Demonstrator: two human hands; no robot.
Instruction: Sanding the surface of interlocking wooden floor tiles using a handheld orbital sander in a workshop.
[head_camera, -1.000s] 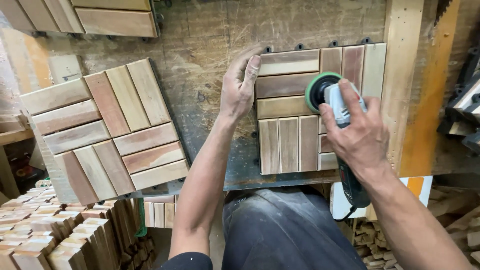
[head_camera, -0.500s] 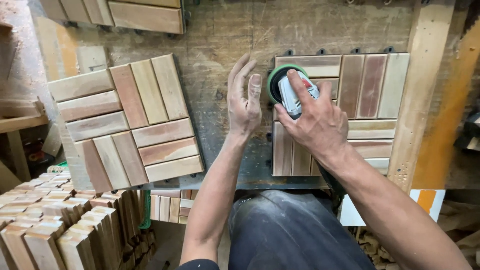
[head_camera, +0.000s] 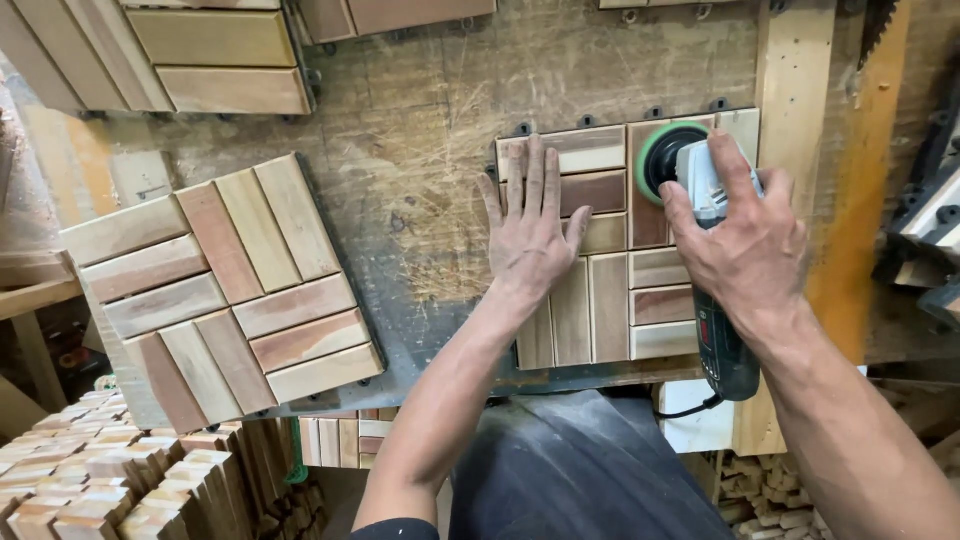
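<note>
Reddish and pale wooden slats make up the square deck tile (head_camera: 610, 260) lying flat on the scuffed grey workbench (head_camera: 420, 150), and everything else sits around it. The left hand (head_camera: 530, 235) is spread flat, palm down, on the tile's left half, pinning it to the bench. The right hand (head_camera: 745, 240) is closed around a grey orbital sander with a green-rimmed pad (head_camera: 690, 170), the pad pressed on the tile's upper right slats. By my reckoning this is the sanding pass itself; the next stroke calls for level pressure and a firm hold on the tile. Left of the tile, well apart, lies a second square slatted tile (head_camera: 215, 290), tilted; below it stand bundled pale wood strips (head_camera: 90, 480).
</note>
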